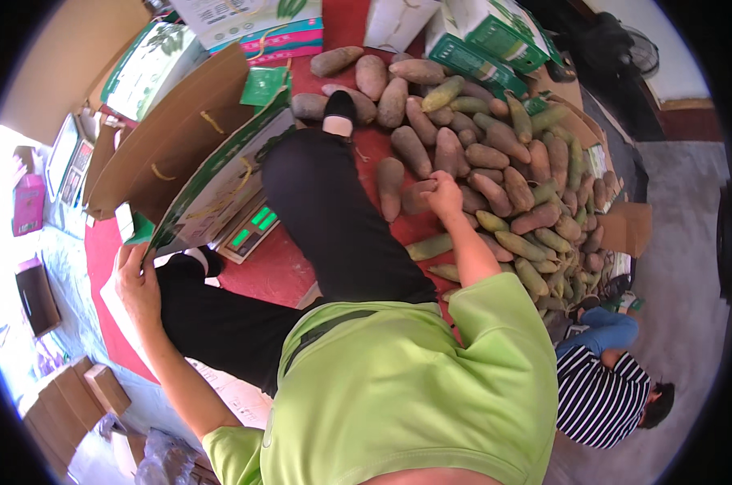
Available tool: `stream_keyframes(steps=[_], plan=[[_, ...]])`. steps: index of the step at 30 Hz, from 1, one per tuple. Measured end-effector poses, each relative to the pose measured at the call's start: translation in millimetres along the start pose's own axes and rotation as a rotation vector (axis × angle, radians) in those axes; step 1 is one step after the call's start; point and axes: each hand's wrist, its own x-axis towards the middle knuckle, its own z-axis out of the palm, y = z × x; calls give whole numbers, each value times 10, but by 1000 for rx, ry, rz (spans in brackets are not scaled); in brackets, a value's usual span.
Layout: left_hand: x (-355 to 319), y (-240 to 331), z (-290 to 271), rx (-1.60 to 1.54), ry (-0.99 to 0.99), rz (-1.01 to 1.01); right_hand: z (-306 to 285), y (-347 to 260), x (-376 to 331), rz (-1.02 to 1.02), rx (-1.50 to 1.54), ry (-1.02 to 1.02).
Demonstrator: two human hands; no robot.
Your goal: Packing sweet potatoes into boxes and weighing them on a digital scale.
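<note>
My right hand reaches into a heap of brown and greenish tubers spread on a red floor mat. It is closed around one brown tuber at the heap's near edge. My left hand rests at the lower corner flap of an open green and white cardboard box that lies on its side. I sit in a green shirt and black trousers, with one leg stretched toward the heap.
A digital scale with green digits sits under the box. More printed cartons stand behind the heap. A person in a striped shirt crouches at the lower right. Small brown boxes lie at the lower left.
</note>
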Motion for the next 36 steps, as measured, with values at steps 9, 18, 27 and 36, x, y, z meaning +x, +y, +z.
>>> stream_keyframes(steps=[9, 18, 27, 36], plan=[[3, 8, -49, -9, -8, -34, -1073, -1016, 254, -332, 386, 248], [-7, -31, -50, -14, -17, -20, -2082, -2673, 117, -766, 746, 265], [-14, -48, -46, 0, 11, 2, -1333, -3961, -93, -1100, 456, 76], [-3, -57, -10, -20, 7, -7, -665, -4190, 133, -1040, 510, -162]])
